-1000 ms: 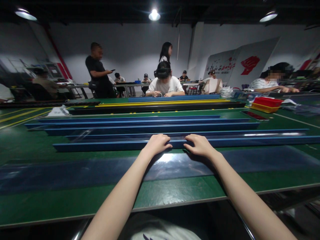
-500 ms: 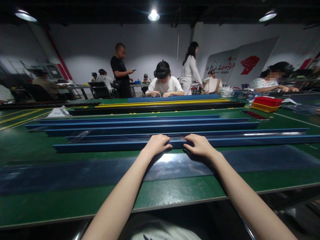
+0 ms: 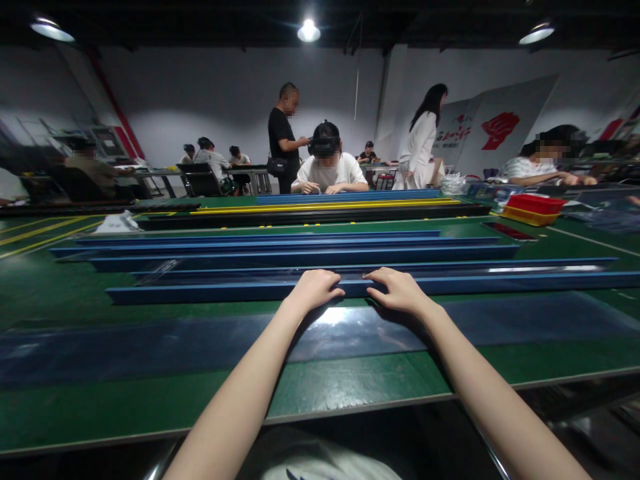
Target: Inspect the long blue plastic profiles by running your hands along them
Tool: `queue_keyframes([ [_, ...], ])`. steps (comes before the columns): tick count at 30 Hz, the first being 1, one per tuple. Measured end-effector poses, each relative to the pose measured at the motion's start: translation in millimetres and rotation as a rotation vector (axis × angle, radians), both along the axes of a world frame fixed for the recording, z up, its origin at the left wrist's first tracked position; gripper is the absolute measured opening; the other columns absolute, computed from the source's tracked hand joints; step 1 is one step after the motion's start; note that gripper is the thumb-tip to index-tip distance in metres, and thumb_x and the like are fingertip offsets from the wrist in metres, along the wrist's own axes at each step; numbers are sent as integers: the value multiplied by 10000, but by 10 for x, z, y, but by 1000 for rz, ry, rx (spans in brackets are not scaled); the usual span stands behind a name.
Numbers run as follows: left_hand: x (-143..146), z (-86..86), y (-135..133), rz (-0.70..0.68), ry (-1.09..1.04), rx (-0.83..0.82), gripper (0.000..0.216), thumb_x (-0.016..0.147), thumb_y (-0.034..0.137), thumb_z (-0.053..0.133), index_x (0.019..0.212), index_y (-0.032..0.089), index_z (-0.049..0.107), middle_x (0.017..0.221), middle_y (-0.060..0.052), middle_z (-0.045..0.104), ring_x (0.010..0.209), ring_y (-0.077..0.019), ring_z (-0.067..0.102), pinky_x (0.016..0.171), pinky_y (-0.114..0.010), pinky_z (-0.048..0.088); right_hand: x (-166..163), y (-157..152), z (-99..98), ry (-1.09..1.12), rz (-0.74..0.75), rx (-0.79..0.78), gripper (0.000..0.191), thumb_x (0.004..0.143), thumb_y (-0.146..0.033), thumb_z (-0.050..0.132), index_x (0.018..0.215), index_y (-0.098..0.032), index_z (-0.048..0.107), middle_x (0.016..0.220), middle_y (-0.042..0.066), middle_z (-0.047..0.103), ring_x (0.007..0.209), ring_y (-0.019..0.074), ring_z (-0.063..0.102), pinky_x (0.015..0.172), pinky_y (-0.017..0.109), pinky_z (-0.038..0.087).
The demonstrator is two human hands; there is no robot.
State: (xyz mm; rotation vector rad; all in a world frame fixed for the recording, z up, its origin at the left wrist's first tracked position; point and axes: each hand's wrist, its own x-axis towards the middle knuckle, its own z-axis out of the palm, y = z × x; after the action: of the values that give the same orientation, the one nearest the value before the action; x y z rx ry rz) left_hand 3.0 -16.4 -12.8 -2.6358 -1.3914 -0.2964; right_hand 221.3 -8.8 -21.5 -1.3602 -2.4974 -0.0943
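- Left hand (image 3: 316,288) and right hand (image 3: 397,289), fingers curled, grip the nearest blue rail (image 3: 200,292).
- The rail runs left-right; both hands sit mid-length.

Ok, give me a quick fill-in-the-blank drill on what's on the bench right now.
1. Both hands, left hand and right hand, rest on the nearest ____ rail.
2. The table surface is ____ in colour.
3. The red tray sits stacked on a ____ tray.
4. The farthest long rail is black with a ____ stripe.

Missing words: blue; green; yellow; yellow
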Motion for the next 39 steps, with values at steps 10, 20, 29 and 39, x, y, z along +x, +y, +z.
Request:
queue_keyframes([
  [10,-1,13,-5,5,12,-2,241,819,407,496,796,193,604,874,-41,666,822,-192,609,639,-242,410,8,7,-7,36,33,3,356,804,-334,463,1101,-198,603,1145,57,608,1048,196,543,858,295,418],
  [20,-7,2,-5,-6,-17,7,244,814,401,510,901,200,620,964,-31,658,891,-187,603,682,-234,421,16,19,-11,53,58,4,342,803,-333,466,1077,-192,614,1141,62,608,1065,192,531,879,304,418],
  [29,-12,-7,11,14,-32,-9,262,805,410,521,935,212,633,969,-35,662,902,-198,603,715,-250,433,10,19,-17,60,62,16,333,805,-327,464,1075,-202,614,1136,50,611,1064,191,531,878,303,421],
  [39,-23,-29,25,19,-74,-32,266,796,416,530,951,222,625,991,-35,652,927,-188,592,770,-248,430,9,24,-22,69,68,26,326,805,-329,468,1060,-194,618,1135,55,612,1066,187,531,867,302,427],
])
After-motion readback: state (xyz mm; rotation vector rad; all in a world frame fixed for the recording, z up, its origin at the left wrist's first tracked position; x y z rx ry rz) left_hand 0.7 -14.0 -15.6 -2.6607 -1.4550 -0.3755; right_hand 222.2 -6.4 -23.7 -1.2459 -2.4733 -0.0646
